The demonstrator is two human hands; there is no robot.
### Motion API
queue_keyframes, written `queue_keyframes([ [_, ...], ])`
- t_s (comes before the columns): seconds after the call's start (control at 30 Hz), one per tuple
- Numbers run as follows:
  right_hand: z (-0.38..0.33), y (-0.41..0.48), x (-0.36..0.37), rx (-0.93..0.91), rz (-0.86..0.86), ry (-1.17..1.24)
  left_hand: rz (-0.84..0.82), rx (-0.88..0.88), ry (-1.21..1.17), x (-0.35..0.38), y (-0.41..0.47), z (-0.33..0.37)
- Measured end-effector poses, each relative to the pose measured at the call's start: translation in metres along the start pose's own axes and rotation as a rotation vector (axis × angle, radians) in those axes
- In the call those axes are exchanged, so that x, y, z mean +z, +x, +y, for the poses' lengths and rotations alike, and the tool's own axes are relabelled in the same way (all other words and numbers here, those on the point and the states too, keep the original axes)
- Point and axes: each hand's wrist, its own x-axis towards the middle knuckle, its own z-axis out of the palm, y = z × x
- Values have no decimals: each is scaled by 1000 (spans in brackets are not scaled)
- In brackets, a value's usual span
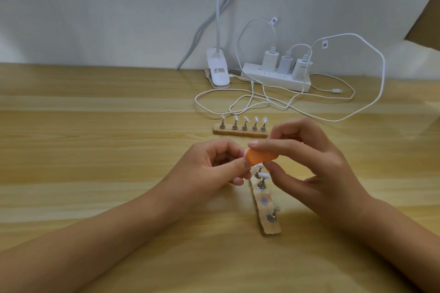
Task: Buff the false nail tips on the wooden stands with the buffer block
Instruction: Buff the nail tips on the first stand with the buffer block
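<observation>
Nearest, a wooden stand (267, 216) runs toward 12 o'clock. Over its far end, the left hand (214, 165) pinches a nail tip (243, 154); the right hand (309, 166) pinches the orange buffer block (260, 158) against it. A second stand (240, 133) with five tips lies beyond, at 12 o'clock.

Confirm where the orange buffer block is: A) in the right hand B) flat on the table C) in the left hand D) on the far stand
A: the right hand grips the orange buffer block between thumb and fingers above the near stand, while the left hand pinches a nail tip at its end.
</observation>
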Motion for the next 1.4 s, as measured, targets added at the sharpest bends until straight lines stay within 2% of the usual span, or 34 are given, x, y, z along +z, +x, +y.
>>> queue_keyframes([
  [0.7,4,0,1,95,53,14,7,7,-30,-2,2,-3],
  [1.4,2,-2,6,55,45,12,13,46,-36,-2,2,-4],
])
